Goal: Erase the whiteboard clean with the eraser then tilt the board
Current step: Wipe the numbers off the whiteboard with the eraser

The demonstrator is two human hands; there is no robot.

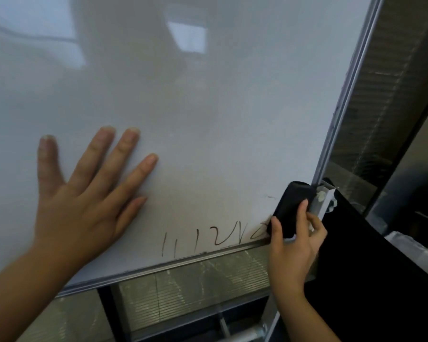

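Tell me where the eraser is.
The eraser is in the right hand, against the whiteboard's lower right corner, just right of the writing.

Handwritten black marker strokes along the bottom edge of the whiteboard, reading roughly "11 12 1", partly illegible.

An office or meeting room, by the look of it

A large framed whiteboard on a metal stand fills the view, glass partition panels with slatted blinds run behind and below it, and the board's sheen reflects bright windows of the room
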